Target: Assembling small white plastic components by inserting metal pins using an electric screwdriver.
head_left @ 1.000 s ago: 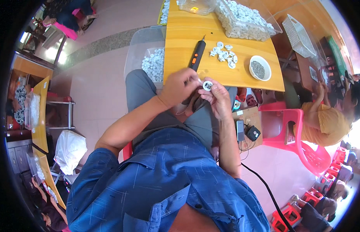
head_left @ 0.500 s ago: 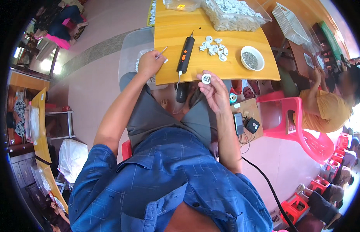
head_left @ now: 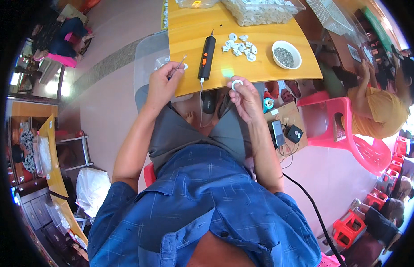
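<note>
Pinched in my right hand (head_left: 247, 100), just off the table's near edge, is a small round white plastic part (head_left: 236, 82), tilted so its rim shows. My left hand (head_left: 164, 84), at the table's left corner, closes on a thin metal rod-like tool (head_left: 183, 58) pointing up and right; its exact kind is unclear. Between the hands lies a black electric screwdriver (head_left: 207, 58) with orange buttons and a white cable. Several similar white plastic parts (head_left: 238, 48) lie loose beyond it. To their right stands a white bowl (head_left: 298, 59) holding small metal pieces that look like screws.
A clear bin (head_left: 260, 20) full of white parts sits at the back of the yellow table (head_left: 184, 40). A pink chair (head_left: 331, 107) stands to the right, beside a seated person in yellow. Low at my right, a board (head_left: 294, 113) carries small devices and cables.
The round part in my right hand has turned; its inner face showed before, and now mostly its edge. The tool in my left hand has shifted slightly. The whole view has moved a little.
</note>
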Demonstrator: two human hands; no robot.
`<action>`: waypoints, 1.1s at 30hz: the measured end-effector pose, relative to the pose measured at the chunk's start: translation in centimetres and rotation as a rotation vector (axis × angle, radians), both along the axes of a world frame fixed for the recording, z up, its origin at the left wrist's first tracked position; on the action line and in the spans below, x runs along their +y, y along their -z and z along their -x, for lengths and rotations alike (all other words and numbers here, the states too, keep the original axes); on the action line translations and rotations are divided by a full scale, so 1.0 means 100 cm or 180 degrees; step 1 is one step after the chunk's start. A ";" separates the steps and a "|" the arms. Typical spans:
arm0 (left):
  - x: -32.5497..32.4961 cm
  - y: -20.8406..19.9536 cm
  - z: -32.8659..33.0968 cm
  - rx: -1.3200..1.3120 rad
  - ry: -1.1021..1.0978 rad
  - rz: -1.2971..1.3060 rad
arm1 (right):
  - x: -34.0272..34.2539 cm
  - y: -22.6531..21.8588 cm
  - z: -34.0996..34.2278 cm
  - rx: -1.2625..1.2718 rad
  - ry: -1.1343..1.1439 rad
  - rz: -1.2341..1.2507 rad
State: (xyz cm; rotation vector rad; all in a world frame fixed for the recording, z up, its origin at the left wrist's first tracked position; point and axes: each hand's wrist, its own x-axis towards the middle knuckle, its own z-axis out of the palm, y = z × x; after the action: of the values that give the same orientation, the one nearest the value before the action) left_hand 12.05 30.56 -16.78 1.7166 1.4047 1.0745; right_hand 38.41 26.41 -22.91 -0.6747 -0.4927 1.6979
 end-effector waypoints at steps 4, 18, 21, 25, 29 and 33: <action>-0.016 0.001 -0.010 0.0014 0.0139 -0.0130 | 0.001 0.007 -0.001 0.0017 -0.0059 -0.0073; -0.024 -0.036 -0.036 0.2041 0.1447 -0.0983 | -0.007 -0.003 0.012 -0.0850 -0.0441 -0.0282; -0.018 -0.043 -0.035 0.2421 0.1711 -0.1090 | -0.007 -0.003 0.011 -0.0830 -0.0540 -0.0359; -0.011 -0.045 -0.039 0.2962 0.1814 -0.1003 | -0.006 -0.004 0.011 -0.0962 -0.0628 -0.0282; -0.005 -0.044 -0.041 0.3091 0.1896 -0.0963 | -0.008 -0.008 0.010 -0.0690 -0.0712 -0.0276; -0.002 -0.043 -0.042 0.3182 0.1957 -0.0900 | -0.008 -0.010 0.010 -0.0552 -0.0749 -0.0235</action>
State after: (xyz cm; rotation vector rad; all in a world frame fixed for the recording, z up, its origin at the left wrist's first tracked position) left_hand 16.27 30.36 -12.47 2.8398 1.0770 0.0159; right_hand 37.40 25.63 -21.91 -0.7365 -0.7792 1.8386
